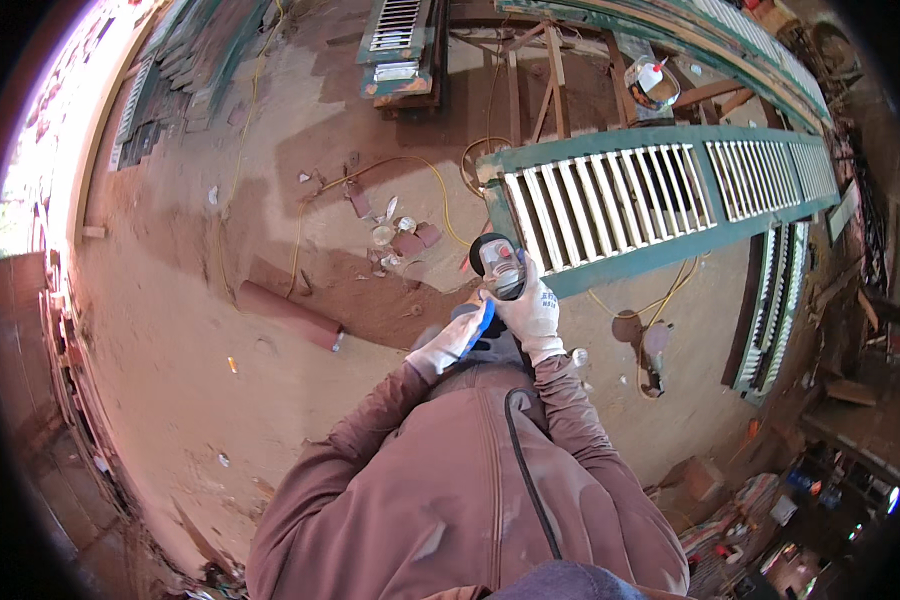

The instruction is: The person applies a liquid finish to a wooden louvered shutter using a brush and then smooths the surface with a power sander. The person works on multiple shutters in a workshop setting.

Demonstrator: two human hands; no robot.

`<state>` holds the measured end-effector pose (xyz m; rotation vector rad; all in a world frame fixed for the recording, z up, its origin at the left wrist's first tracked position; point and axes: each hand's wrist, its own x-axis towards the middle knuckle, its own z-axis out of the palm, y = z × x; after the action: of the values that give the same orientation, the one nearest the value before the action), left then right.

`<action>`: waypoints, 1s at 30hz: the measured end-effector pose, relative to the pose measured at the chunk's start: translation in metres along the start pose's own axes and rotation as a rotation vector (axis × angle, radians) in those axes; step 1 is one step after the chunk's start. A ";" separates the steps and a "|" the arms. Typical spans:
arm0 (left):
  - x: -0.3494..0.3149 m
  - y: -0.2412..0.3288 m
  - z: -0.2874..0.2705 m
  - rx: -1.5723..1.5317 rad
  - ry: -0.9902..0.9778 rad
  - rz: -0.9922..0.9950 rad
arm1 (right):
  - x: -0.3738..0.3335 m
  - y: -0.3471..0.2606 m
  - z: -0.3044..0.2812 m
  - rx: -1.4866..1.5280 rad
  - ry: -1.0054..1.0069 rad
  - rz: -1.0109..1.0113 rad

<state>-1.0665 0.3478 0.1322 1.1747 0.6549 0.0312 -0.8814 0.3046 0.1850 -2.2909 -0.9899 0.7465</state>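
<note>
My right hand [532,312], in a white glove with blue on it, grips a grey and red power sander [504,272] with a round black pad. The tool is beside the near left corner of a green louvred shutter [610,262] with white slats. Just left of the tool is my left hand [454,338], in a white glove with a blue palm. Its fingers look straight, pointing at the tool; whether they touch it I cannot tell. A black cord [519,430] runs down over my jacket.
A red-brown roll [288,314] lies on the floor at left, near scattered scraps [395,236] and a yellow cord [432,170]. Right of me lies a corded disc tool [654,345]. Further off are a bucket [653,82], more shutters [398,28] and stacked boards [192,65].
</note>
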 end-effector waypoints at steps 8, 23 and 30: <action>0.053 0.046 -0.040 -0.424 0.013 -0.382 | 0.022 -0.014 0.026 0.021 0.101 0.073; 0.165 0.153 -0.179 0.218 -0.172 -0.699 | 0.122 -0.109 0.097 0.254 0.364 0.525; 0.222 0.078 -0.237 0.311 -0.505 -0.185 | 0.167 -0.133 0.107 0.237 0.450 0.706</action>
<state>-0.9774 0.6580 0.0445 1.3474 0.3210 -0.5242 -0.9190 0.5379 0.1506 -2.4250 0.1246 0.5204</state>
